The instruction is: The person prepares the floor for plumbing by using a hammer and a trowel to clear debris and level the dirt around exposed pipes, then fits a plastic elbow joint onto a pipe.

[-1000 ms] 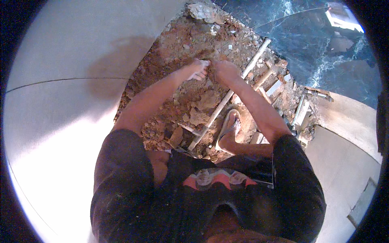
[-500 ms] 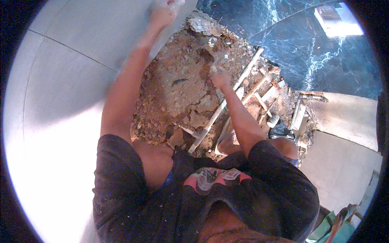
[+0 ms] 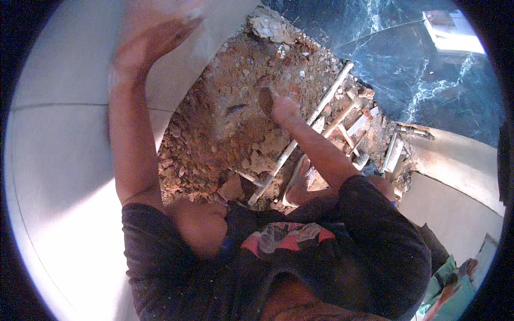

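Note:
Stretched forward over the large pale tiles (image 3: 64,139), my left arm ends in a motion-smeared left hand (image 3: 163,13) at the upper edge. Its fingers and anything in them cannot be made out. A dark shadow-like shape lies on the tile just below that hand. My right hand (image 3: 286,111) is closed around what looks like a small trowel (image 3: 265,101), its brown blade low over the rough patch of earth and rubble (image 3: 214,128). Right of that hand, a long pale wooden handle (image 3: 326,104) slants across the dirt.
More wooden-handled tools (image 3: 340,117) and a mallet-like head (image 3: 361,160) lie in the rubble at right. My sandalled foot (image 3: 300,184) is close by. Dark blue marbled flooring (image 3: 385,69) borders the far right. Something green (image 3: 460,289) is at the lower right.
My left hand has swung to the left over the tiles and is now blurred. The trowel in my right hand has come slightly nearer and left. The tile joint appears lower in view.

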Demonstrator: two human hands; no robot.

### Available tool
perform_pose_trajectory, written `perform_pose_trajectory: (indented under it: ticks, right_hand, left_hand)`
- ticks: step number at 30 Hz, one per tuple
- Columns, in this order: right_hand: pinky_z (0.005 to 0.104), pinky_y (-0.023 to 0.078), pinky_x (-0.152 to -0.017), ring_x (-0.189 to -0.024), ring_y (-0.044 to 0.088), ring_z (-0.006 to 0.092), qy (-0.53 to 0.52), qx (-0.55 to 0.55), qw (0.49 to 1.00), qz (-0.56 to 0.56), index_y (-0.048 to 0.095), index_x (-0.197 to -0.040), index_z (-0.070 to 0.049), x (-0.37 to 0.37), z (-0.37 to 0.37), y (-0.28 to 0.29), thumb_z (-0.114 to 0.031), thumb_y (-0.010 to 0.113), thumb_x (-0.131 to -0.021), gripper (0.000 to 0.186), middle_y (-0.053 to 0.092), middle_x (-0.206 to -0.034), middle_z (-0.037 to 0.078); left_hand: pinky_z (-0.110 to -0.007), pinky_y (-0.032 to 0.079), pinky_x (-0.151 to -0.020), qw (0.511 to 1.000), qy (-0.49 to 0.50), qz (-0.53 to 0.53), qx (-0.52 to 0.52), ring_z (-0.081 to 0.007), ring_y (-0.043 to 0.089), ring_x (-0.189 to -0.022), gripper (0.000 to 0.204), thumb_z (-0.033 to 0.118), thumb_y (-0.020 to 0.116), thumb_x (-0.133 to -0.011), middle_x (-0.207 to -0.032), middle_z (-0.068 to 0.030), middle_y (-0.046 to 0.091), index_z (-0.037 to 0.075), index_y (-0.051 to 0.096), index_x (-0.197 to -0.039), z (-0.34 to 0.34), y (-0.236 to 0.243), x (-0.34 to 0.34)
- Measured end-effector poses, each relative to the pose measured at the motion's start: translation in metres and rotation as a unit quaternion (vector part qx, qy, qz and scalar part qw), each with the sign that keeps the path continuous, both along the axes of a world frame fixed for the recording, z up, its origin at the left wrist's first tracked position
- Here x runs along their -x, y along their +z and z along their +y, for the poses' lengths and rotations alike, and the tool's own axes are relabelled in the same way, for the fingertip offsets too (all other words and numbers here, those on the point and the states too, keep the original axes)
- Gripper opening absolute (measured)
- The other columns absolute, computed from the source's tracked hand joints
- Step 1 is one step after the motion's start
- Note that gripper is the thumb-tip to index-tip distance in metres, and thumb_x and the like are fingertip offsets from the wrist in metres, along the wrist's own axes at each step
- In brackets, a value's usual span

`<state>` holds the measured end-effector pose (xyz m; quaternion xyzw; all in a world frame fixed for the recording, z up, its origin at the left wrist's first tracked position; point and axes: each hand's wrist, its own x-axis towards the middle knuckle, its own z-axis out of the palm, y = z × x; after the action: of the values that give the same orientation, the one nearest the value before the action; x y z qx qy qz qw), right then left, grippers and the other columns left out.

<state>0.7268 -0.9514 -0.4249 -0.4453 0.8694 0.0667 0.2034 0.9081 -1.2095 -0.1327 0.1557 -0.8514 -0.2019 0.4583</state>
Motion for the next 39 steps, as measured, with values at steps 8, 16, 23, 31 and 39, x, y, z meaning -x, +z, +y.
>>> perform_pose_trajectory:
  ticks: [8, 16, 23, 31, 39]
  right_hand:
    - [0.0498, 0.053, -0.072, -0.086, 0.066, 0.0362, -0.204, 0.080, 0.975, -0.036, 0.058, -0.106, -0.004, -0.039, -0.041, -0.039, -0.029, 0.051, -0.087, 0.032, 0.065, -0.088, 0.020]
    - [0.0430, 0.049, -0.057, -0.062, 0.060, 0.0302, -0.275, 0.236, 0.898, -0.249, 0.059, -0.101, -0.009, -0.005, -0.047, -0.041, -0.019, 0.056, -0.086, 0.018, 0.062, -0.072, 0.012]
    - [0.0448, 0.048, -0.056, -0.058, 0.059, 0.0304, -0.001, 0.168, 0.968, -0.184, 0.063, -0.100, -0.011, 0.089, 0.020, -0.056, -0.024, 0.058, -0.084, 0.022, 0.062, -0.070, 0.010]
    - [0.0485, 0.048, -0.059, -0.063, 0.060, 0.0342, 0.349, 0.030, 0.933, 0.081, 0.064, -0.093, -0.013, 0.133, -0.017, -0.023, -0.031, 0.059, -0.076, 0.025, 0.062, -0.066, 0.011]
    - [0.0449, 0.049, -0.082, -0.094, 0.062, 0.0336, 0.204, 0.051, 0.966, -0.150, 0.058, -0.113, -0.006, 0.065, 0.040, 0.092, -0.033, 0.055, -0.085, 0.039, 0.064, -0.099, 0.018]
  left_hand:
    - [-0.024, 0.051, -0.059, 0.988, -0.095, 0.108, 0.060, -0.0130, 0.062, -0.071, 0.013, 0.003, 0.065, -0.080, -0.081, -0.0071, 0.065, 0.001, 0.065, -0.092, 0.005, 0.011, 0.026]
    - [-0.027, 0.050, -0.069, 0.997, -0.059, 0.037, 0.030, -0.0140, 0.062, -0.076, 0.011, 0.004, 0.066, -0.079, -0.081, -0.0054, 0.065, 0.004, 0.065, -0.090, 0.023, 0.026, 0.013]
    - [-0.027, 0.050, -0.065, 0.990, -0.092, 0.067, 0.085, -0.0164, 0.061, -0.071, 0.009, 0.007, 0.066, -0.077, -0.077, -0.0074, 0.063, 0.005, 0.063, -0.085, 0.013, 0.014, 0.022]
    - [-0.035, 0.052, -0.064, 0.982, 0.020, -0.016, 0.190, -0.0260, 0.063, -0.073, 0.019, 0.017, 0.072, -0.073, -0.081, -0.0110, 0.064, 0.006, 0.065, -0.087, 0.015, 0.011, 0.021]
    - [-0.038, 0.051, -0.071, 0.967, 0.043, -0.018, 0.249, -0.0280, 0.064, -0.080, 0.021, 0.026, 0.070, -0.080, -0.089, -0.0088, 0.067, 0.011, 0.065, -0.094, -0.003, -0.024, 0.042]
